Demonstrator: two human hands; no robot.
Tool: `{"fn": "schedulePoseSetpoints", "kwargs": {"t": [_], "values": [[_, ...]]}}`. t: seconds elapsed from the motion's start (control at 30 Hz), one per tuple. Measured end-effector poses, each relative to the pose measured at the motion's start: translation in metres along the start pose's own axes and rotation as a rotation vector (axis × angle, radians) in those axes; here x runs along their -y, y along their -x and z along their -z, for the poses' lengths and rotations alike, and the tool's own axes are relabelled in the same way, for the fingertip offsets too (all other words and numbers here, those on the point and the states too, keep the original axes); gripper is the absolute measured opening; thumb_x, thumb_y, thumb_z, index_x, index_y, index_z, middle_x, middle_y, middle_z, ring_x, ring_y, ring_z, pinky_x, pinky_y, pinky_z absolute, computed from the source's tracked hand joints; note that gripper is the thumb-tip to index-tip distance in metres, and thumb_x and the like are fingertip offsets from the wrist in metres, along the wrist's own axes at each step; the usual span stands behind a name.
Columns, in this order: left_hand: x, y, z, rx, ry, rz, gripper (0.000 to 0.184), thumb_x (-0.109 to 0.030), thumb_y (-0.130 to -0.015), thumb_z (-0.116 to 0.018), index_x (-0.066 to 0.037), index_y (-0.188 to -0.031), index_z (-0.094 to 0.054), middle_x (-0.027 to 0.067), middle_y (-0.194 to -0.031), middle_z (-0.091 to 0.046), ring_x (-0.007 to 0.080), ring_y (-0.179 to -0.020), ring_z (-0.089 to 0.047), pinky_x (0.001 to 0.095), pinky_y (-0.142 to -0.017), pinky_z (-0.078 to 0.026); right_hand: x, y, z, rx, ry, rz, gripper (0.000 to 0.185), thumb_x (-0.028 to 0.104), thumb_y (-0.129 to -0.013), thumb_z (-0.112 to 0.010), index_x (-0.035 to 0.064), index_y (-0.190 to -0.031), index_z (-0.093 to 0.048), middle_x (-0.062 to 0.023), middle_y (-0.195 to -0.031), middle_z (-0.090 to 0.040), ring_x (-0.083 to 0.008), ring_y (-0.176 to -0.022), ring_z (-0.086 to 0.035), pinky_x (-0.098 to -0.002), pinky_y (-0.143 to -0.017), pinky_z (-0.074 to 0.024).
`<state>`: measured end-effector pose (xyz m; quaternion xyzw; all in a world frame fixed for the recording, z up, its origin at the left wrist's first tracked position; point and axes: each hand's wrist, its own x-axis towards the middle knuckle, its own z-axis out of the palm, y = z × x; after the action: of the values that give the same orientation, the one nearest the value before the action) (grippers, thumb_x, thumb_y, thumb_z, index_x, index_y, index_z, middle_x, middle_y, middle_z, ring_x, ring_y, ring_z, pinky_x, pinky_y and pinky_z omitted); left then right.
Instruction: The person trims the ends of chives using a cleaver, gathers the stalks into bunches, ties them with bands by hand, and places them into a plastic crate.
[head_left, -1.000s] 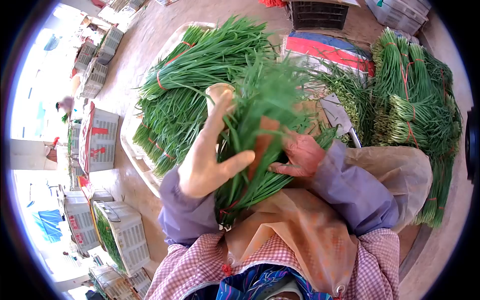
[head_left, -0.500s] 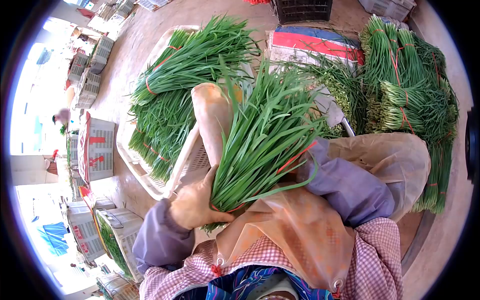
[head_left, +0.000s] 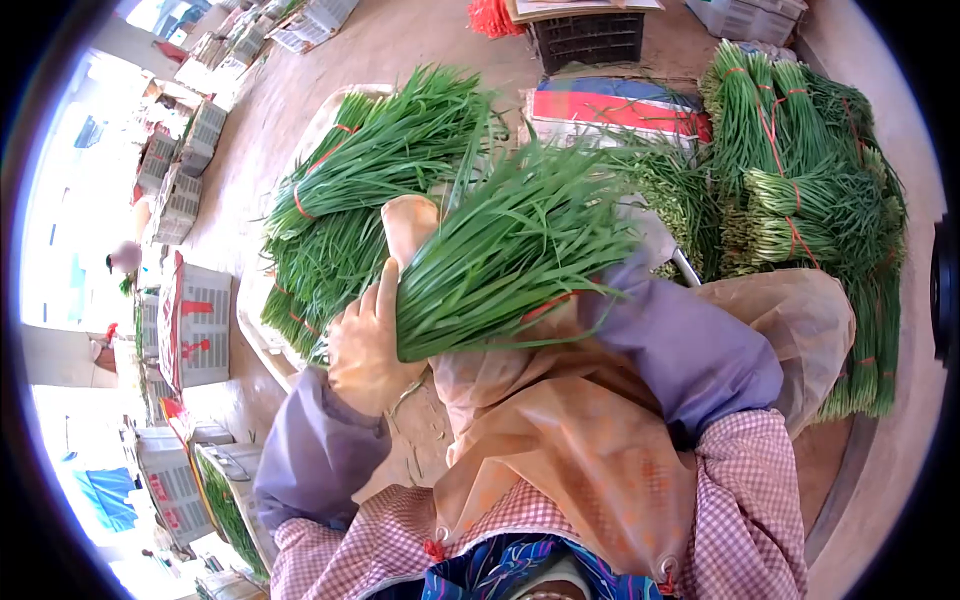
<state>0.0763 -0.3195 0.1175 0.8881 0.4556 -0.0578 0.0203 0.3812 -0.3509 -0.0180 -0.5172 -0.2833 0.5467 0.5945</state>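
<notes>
A loose-leaved green bundle (head_left: 510,250) with a red band lies across my lap, over the brown apron (head_left: 560,440). My left hand (head_left: 365,335) is at the bundle's lower left end, its fingers pressed round that end. My right hand is hidden under the leaves; only its purple sleeve (head_left: 690,340) shows, reaching beneath the bundle's right side. To the left, a white crate (head_left: 262,335) holds stacked green bundles (head_left: 330,240) tied with red bands. A metal blade (head_left: 650,232) lies right of the bundle, partly covered.
Tied bundles (head_left: 800,210) are piled at the right beside a wall. Loose stalks (head_left: 685,190) lie near a red and blue striped sack (head_left: 620,108). A black crate (head_left: 588,42) stands at the top. More crates (head_left: 200,320) and a distant person (head_left: 125,257) are at the left.
The bundle has swung up and away from my body, toward a flatter position. My left hand has moved up with its end. The right hand has gone out of sight under the leaves since the earliest frame.
</notes>
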Motion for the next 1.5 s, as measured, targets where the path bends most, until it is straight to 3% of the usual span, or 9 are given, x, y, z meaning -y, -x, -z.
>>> {"fn": "schedulePoseSetpoints", "kwargs": {"t": [0.2, 0.4, 0.53, 0.67, 0.77, 1.03, 1.1, 1.27, 1.5], "values": [[0.000, 0.008, -0.016, -0.146, 0.081, -0.062, 0.110, -0.030, -0.062, -0.084, 0.001, -0.151, -0.026, 0.0189, -0.135, -0.053, 0.0358, -0.115, -0.057, 0.0482, -0.098, -0.044, -0.002, -0.040, 0.133, -0.385, 0.002, 0.028, 0.043, 0.039, -0.100, -0.052, 0.0020, -0.079, -0.060, -0.0057, -0.071, -0.054, -0.0191, -0.065, -0.049, -0.0388, -0.059, -0.0413], [-0.010, 0.002, -0.011, -0.147, 0.092, -0.033, 0.103, -0.026, -0.066, -0.081, -0.002, -0.151, -0.029, 0.0206, -0.131, -0.055, 0.0388, -0.112, -0.058, 0.0497, -0.098, -0.045, 0.113, 0.042, 0.044, -0.647, 0.685, 0.672, 0.021, 0.010, -0.097, -0.059, 0.0000, -0.115, -0.066, -0.0045, -0.089, -0.071, -0.0089, -0.080, -0.062, -0.0238, -0.069, -0.0481], [-0.017, -0.002, -0.011, -0.125, 0.061, -0.013, 0.103, -0.026, -0.065, -0.083, -0.001, -0.150, -0.030, 0.0194, -0.131, -0.055, 0.0390, -0.112, -0.058, 0.0492, -0.098, -0.044, 0.086, 0.067, -0.055, 0.142, 1.053, 1.283, 0.047, 0.015, -0.080, -0.074, 0.0087, -0.125, -0.059, -0.0155, -0.119, -0.064, -0.0319, -0.102, -0.065, -0.0397, -0.090, -0.0513], [-0.020, 0.001, -0.012, -0.141, -0.004, -0.010, 0.096, -0.023, -0.066, -0.080, -0.003, -0.148, -0.034, 0.0183, -0.129, -0.055, 0.0381, -0.109, -0.058, 0.0489, -0.096, -0.045, 0.031, 0.038, -0.078, 0.240, 1.518, 1.020, 0.085, 0.014, -0.069, -0.077, 0.0196, -0.146, -0.041, -0.0186, -0.135, -0.048, -0.0331, -0.113, -0.058, -0.0426, -0.091, -0.0486], [-0.022, 0.002, -0.011, -0.145, -0.094, -0.031, 0.092, -0.020, -0.066, -0.078, -0.003, -0.147, -0.037, 0.0177, -0.124, -0.056, 0.0377, -0.105, -0.058, 0.0482, -0.095, -0.045, 0.036, 0.021, -0.041, 0.220, 1.567, 0.436, 0.081, 0.008, -0.071, -0.073, 0.0182, -0.145, -0.041, -0.0154, -0.104, -0.061, -0.0356, -0.093, -0.066, -0.0448, -0.072, -0.0547], [-0.022, -0.006, -0.007, -0.136, -0.076, -0.067, 0.085, -0.015, -0.067, -0.075, -0.006, -0.145, -0.041, 0.0169, -0.119, -0.056, 0.0353, -0.108, -0.057, 0.0470, -0.097, -0.044, 0.035, 0.008, 0.139, -0.392, 1.656, 0.494, 0.034, 0.009, -0.085, -0.068, 0.0088, -0.119, -0.062, -0.0195, -0.089, -0.068, -0.0396, -0.080, -0.065, -0.0473, -0.072, -0.0511], [-0.024, -0.002, -0.013, -0.167, -0.095, -0.075, 0.082, -0.012, -0.070, -0.073, -0.010, -0.146, -0.040, 0.0149, -0.123, -0.054, 0.0311, -0.115, -0.054, 0.0485, -0.100, -0.043, 0.076, 0.023, 0.099, -0.419, 1.080, 0.480, 0.032, 0.010, -0.084, -0.068, 0.0040, -0.115, -0.066, -0.0161, -0.096, -0.071, -0.0317, -0.075, -0.067, -0.0413, -0.072, -0.0543], [-0.035, -0.005, -0.021, -0.273, -0.210, -0.108, 0.058, -0.012, -0.083, -0.058, -0.012, -0.141, -0.048, 0.0151, -0.121, -0.055, 0.0317, -0.115, -0.054, 0.0488, -0.102, -0.043, 0.108, 0.067, -0.054, 0.350, 1.202, 1.050, 0.070, 0.030, -0.076, -0.080, 0.0067, -0.136, -0.053, -0.0185, -0.132, -0.058, -0.0336, -0.118, -0.058, -0.0475, -0.104, -0.0410], [-0.059, 0.033, 0.006, -0.385, 0.136, -0.366, 0.052, -0.015, -0.078, -0.061, -0.007, -0.130, -0.060, 0.0170, -0.137, -0.056, 0.0345, -0.127, -0.054, 0.0521, -0.108, -0.039, 0.010, 0.028, -0.084, 0.535, 0.998, 0.688, 0.101, 0.033, -0.064, -0.086, 0.0126, -0.150, -0.037, -0.0161, -0.125, -0.056, -0.0350, -0.119, -0.053, -0.0478, -0.102, -0.0376]]}}
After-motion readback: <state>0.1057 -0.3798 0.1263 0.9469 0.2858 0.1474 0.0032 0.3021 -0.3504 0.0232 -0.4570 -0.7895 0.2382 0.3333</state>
